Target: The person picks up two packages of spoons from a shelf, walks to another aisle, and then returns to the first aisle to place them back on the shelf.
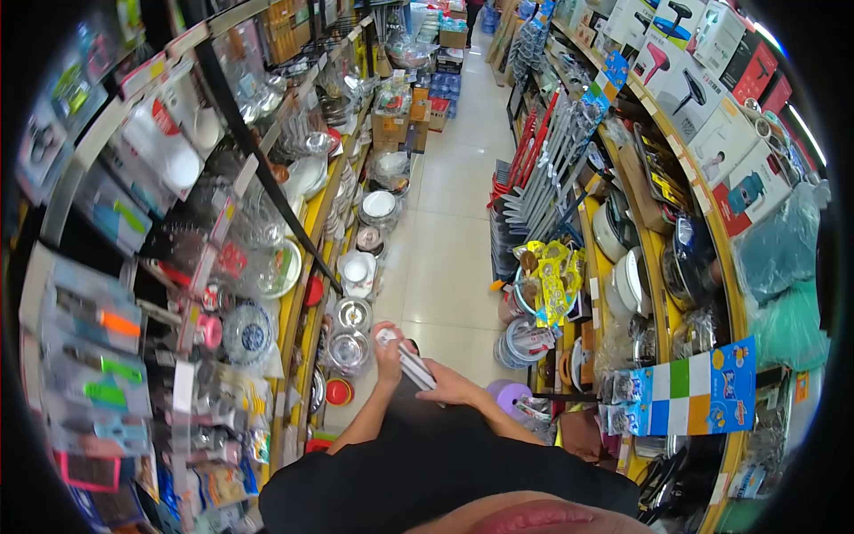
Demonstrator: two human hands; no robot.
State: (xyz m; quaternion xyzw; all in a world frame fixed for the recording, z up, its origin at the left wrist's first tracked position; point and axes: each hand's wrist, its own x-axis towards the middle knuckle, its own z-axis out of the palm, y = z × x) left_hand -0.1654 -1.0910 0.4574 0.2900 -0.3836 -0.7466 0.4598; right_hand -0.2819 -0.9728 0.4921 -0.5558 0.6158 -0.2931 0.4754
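A slim, long item (415, 368) with white and dark grey stripes is held in front of my body; its kind is too small to make out. My left hand (388, 352) is closed around its upper left end, where a bit of white shows between the fingers. My right hand (447, 384) is closed on its lower right end, fingers partly hidden under the item. To the left of my left hand, stacked metal bowls in clear wrap (348, 350) stand at the foot of the shelves, with a red bowl (339, 391) near them.
Shelves of wrapped dishes (248, 333) and carded knives (93, 307) line the left side. On the right are pots (630, 279), boxed hair dryers (689, 89), long-handled dustpans (534, 191) and blue baskets (513, 345). Cartons (390, 129) stand farther along the tiled aisle (445, 231).
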